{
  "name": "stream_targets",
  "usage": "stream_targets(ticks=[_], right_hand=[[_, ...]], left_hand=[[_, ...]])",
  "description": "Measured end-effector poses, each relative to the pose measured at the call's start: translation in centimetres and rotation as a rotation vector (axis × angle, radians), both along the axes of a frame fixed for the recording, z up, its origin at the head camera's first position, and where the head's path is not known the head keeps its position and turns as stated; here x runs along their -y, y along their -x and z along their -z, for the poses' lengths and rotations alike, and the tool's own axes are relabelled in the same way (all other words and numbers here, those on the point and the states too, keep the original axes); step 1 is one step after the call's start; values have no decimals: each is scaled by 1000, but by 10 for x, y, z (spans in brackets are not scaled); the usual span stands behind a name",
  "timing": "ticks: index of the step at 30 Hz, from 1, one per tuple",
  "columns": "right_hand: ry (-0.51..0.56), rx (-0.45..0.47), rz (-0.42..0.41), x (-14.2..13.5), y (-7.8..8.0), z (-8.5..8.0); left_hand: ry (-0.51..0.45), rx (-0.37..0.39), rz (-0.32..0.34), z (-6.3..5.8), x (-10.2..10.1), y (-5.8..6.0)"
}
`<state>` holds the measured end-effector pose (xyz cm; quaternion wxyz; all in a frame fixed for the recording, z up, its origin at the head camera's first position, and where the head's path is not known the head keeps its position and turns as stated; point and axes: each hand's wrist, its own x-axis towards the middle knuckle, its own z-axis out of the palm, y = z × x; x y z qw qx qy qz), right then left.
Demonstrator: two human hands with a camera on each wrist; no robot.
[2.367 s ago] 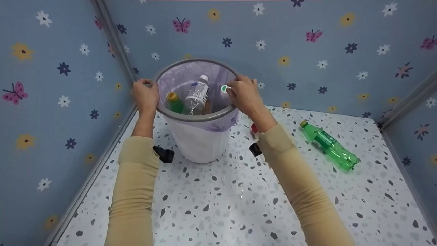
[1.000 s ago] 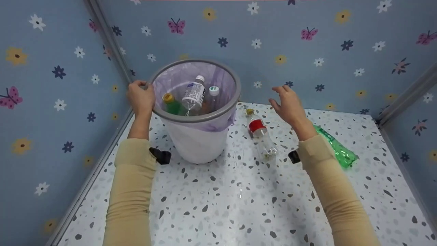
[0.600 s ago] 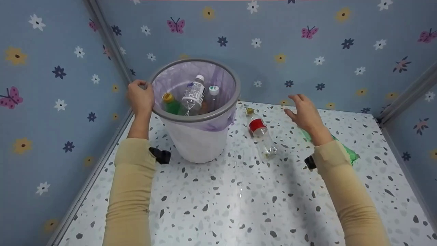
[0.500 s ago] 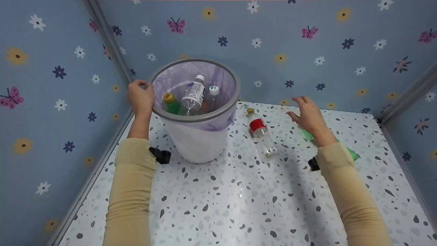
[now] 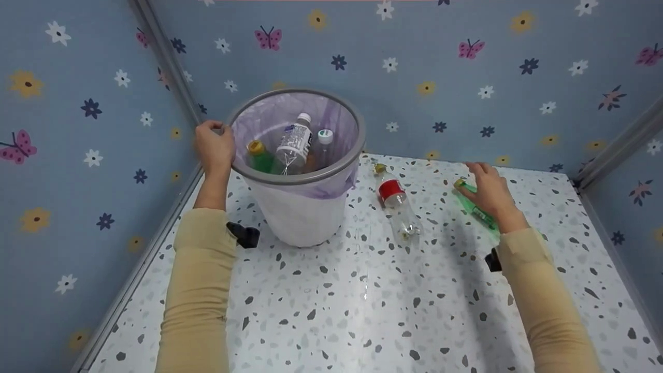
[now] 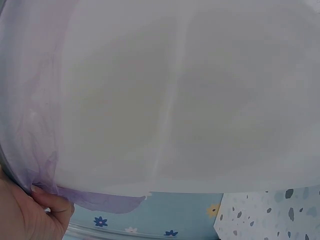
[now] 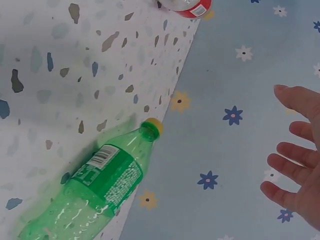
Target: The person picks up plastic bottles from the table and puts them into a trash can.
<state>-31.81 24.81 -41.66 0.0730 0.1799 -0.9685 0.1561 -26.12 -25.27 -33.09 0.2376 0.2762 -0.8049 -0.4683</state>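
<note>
My left hand grips the left side of the grey rim of a white trash bin; in the left wrist view its thumb pinches the purple liner bag there. Inside the bin are a clear bottle with a white label, a white-capped bottle and a yellow-capped green bottle. My right hand hovers with fingers spread over a green plastic bottle lying on the floor, apart from it in the right wrist view. The hand and sleeve hide part of that bottle in the head view.
An empty clear bottle with a red label lies on the speckled floor between the bin and the green bottle. Blue flowered walls enclose the floor at the left, back and right.
My right hand has left the bin's right rim by the white-capped bottle and moved right and down above the green bottle, uncovering the red-labelled one. My left hand stays on the rim.
</note>
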Motion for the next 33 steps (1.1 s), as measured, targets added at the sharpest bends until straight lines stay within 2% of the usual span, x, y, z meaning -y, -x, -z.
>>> stream_targets(ticks=[10,18,28,33], right_hand=[[-21,150,67,-37,1,22],[-2,224,143,-66,-4,41],[29,329,226,-92,-12,59],[22,338,261,-102,-15,68]], left_hand=[[-4,2,18,0,1,0],[-2,-20,23,0,1,-1],[-7,-3,22,-2,1,-1],[-13,-12,26,-1,1,-2]])
